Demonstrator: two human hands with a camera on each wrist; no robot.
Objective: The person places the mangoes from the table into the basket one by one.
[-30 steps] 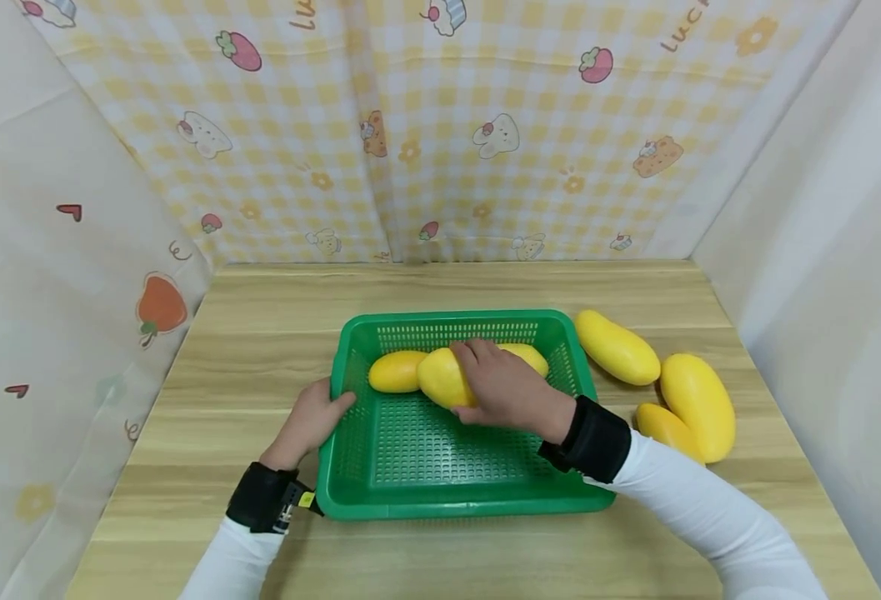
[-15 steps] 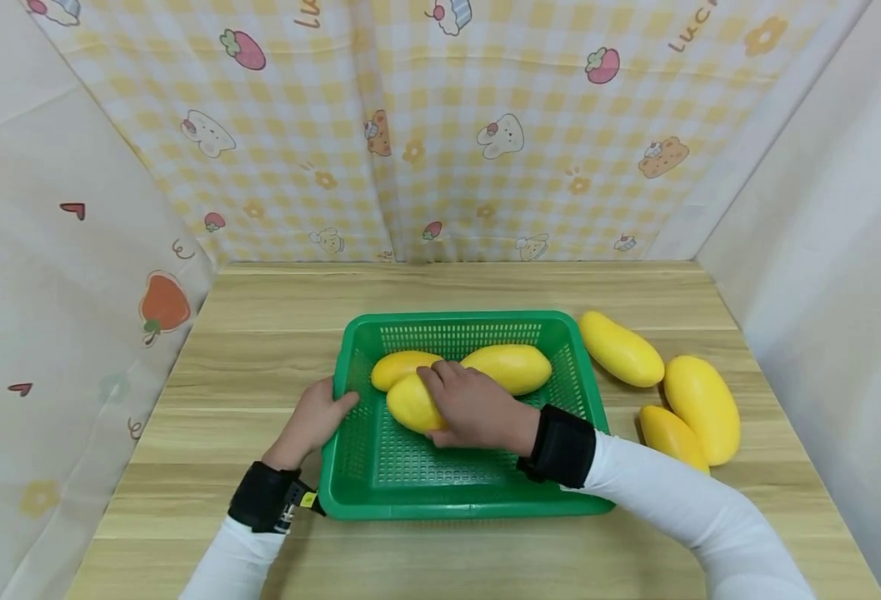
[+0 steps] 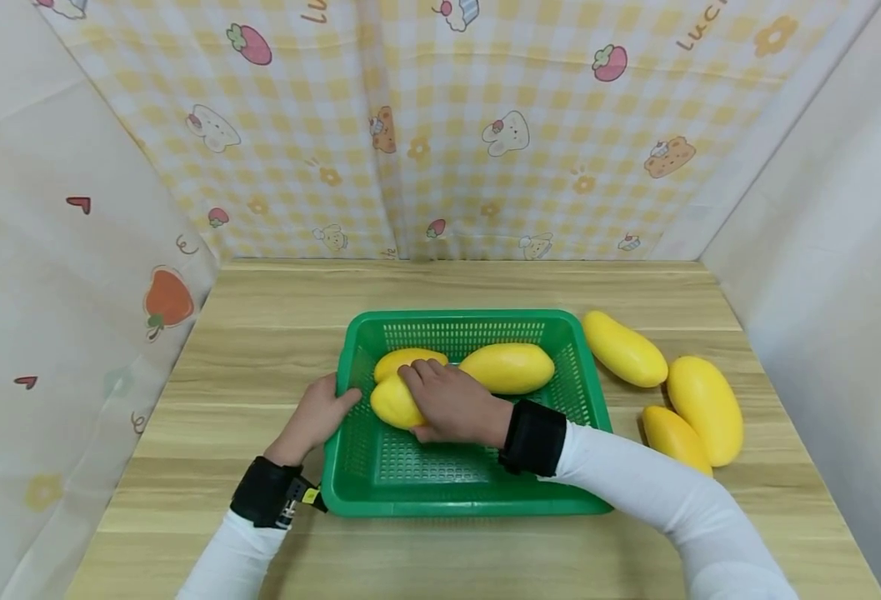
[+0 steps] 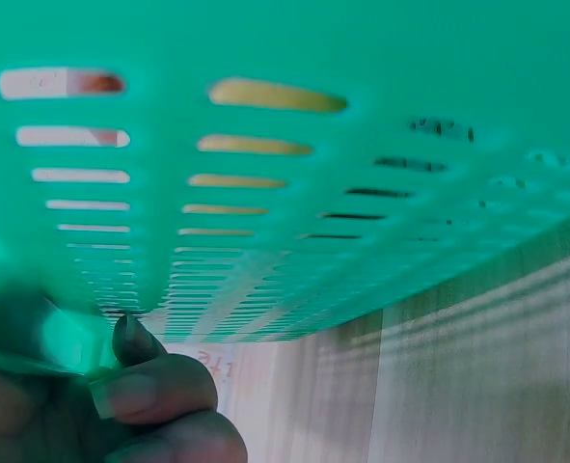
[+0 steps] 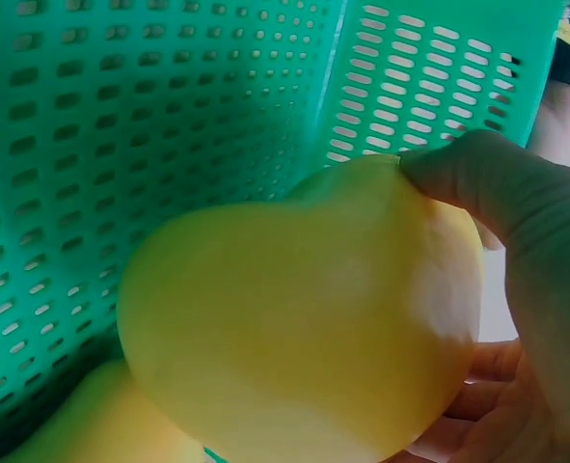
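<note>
A green plastic basket [image 3: 470, 508] with slotted walls stands on the table. My left hand [image 3: 316, 419] grips its left rim, thumb inside; the left wrist view shows curled fingers [image 4: 174, 386] beside the slotted wall. Inside the basket, my right hand [image 3: 458, 404] holds a yellow mango [image 3: 393, 404] from its right side. Thumb and fingers wrap around this mango in the right wrist view, where its broad rounded end fills the middle. Just behind it lies a smaller mango [image 3: 406, 361], partly hidden. Another mango [image 3: 511, 368] lies at the basket's back right.
Three more mangoes lie on the table right of the basket: one by its back right corner [image 3: 623, 350], a large one [image 3: 705, 410] and a smaller one [image 3: 676, 437] touching it. A checked curtain [image 3: 440, 150] hangs behind the wooden table [image 3: 275, 292].
My right hand has carried the mango left and slightly toward me within the basket, uncovering the back right mango. My left hand stays on the rim.
</note>
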